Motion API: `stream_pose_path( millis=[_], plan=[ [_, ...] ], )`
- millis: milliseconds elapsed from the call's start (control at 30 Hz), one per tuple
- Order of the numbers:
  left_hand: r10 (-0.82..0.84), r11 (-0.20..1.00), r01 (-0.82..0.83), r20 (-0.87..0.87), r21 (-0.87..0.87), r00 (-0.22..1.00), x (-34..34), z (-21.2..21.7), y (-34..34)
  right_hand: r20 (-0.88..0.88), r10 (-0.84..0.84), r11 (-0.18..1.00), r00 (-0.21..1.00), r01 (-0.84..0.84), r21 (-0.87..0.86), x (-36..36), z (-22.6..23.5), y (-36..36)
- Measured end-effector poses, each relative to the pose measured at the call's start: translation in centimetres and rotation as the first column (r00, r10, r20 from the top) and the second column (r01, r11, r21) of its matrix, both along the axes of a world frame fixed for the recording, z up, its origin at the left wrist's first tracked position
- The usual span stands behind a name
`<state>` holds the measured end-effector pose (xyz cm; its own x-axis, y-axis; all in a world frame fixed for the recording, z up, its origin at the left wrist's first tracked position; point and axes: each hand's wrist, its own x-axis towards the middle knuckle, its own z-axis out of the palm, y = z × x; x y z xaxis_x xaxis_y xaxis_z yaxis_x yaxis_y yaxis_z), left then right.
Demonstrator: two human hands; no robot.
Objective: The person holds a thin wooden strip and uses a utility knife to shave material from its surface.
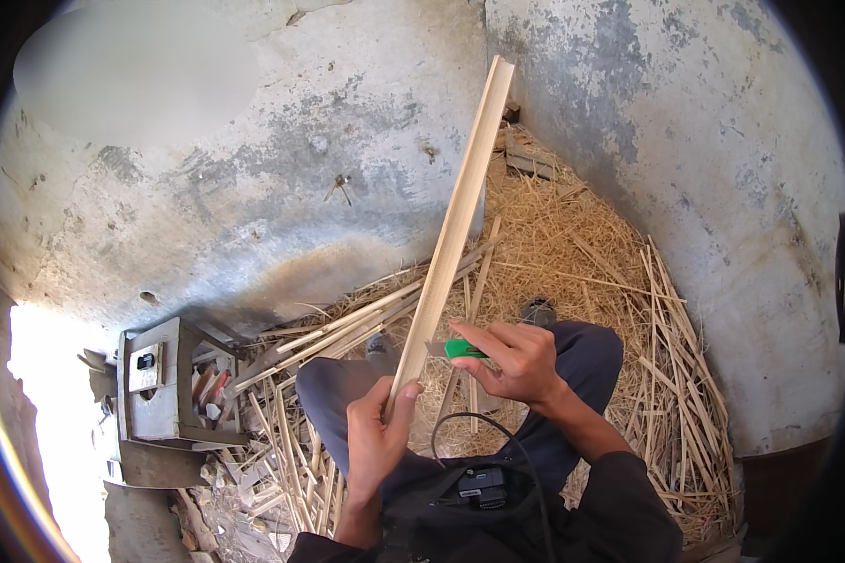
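My left hand (376, 433) is wrapped round the lower end of a long pale wooden strip (453, 230), thumb along its side. The strip slants up and to the right, with a shallow groove running along its face. In my right hand (521, 366) is a utility knife with a green handle (462, 349). Its short blade points left at the strip's edge, a little above my left hand. Whether the blade touches the wood I cannot tell. Both hands are above my lap, between my bent knees.
Shavings (563, 235) cover the floor ahead. Thin wooden sticks lie in a pile at the right (681, 385) and in another heap (296, 460) at the left. A worn wooden stool-like frame (164, 427) stands far left. Patchy walls meet ahead. A black cable (512, 433) loops over my lap.
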<state>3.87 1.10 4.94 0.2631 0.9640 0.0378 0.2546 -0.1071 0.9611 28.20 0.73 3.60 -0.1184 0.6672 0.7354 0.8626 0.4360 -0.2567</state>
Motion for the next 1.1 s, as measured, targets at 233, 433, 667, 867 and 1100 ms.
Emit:
stream_pose_path(
  millis=[233, 433, 667, 867, 1100],
  plan=[
    [0.0, 1.0, 0.0, 0.003, -0.026, 1.0, -0.3, -0.4, -0.2, 0.014, -0.008, 1.0, 1.0, 0.009, -0.007, 0.0, -0.3, 0.0],
    [-0.001, 1.0, 0.0, -0.009, -0.031, 1.0, -0.5, -0.6, -0.3, 0.012, -0.022, 1.0, 1.0, 0.022, 0.0, -0.1, -0.4, 0.0],
    [-0.008, 1.0, 0.007, -0.018, -0.025, 1.0, -0.6, -0.7, -0.2, 0.023, -0.058, 0.998, 0.998, 0.059, -0.033, 0.1, -0.1, -0.2],
    [-0.119, 0.986, 0.106, -0.095, -0.132, 0.988, -2.4, -2.4, -2.9, -0.37, -0.418, 0.907, 0.83, 0.408, -0.11, 7.2, 0.5, 3.3],
    [-0.126, 0.969, 0.1, -0.104, -0.228, 0.987, -2.8, -2.6, -2.1, -0.379, -0.278, 0.955, 0.883, 0.21, -0.212, 6.6, -0.6, 1.4]
  ],
)
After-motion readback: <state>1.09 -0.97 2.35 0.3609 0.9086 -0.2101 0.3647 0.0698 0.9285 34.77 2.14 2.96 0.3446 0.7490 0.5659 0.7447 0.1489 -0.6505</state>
